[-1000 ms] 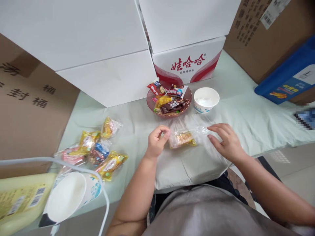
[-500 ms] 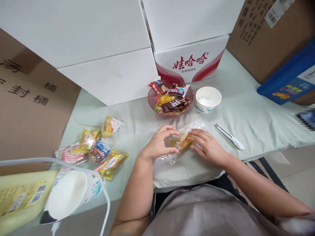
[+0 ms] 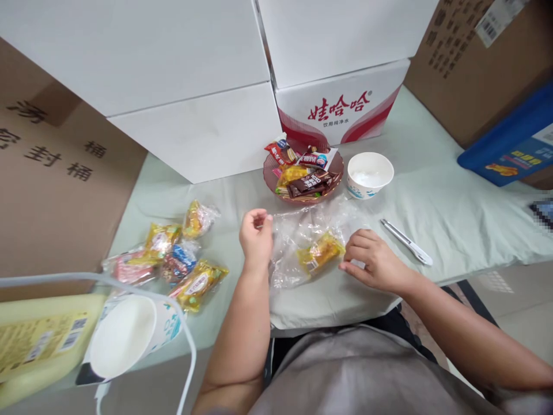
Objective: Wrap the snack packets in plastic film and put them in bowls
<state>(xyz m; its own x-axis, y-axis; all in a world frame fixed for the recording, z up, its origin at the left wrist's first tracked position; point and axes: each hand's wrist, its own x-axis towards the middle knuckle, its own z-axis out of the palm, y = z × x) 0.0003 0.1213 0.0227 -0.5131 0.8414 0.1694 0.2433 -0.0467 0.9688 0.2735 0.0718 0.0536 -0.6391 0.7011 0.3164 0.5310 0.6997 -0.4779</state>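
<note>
A clear plastic bag (image 3: pixel 298 233) lies on the pale green cloth (image 3: pixel 432 196) before me, with a yellow wrapped snack (image 3: pixel 319 253) inside it. My left hand (image 3: pixel 256 236) pinches the bag's left edge near its mouth. My right hand (image 3: pixel 374 262) grips the bag's right side, fingers next to the snack. Just behind the bag stands a reddish glass plate (image 3: pixel 332 184) piled with wrapped sweets.
A white paper bowl (image 3: pixel 370 173) stands right of the plate. A white pen-like tool (image 3: pixel 406 241) lies right of my hand. Several wrapped snacks (image 3: pixel 173 259) lie at left, near a paper cup (image 3: pixel 129 337). White cartons (image 3: pixel 207 98) and brown boxes (image 3: pixel 52 184) close off the back.
My hands were together over the snack and bag; now they are apart, each holding one side of the bag, which is spread wider with the snack lying inside.
</note>
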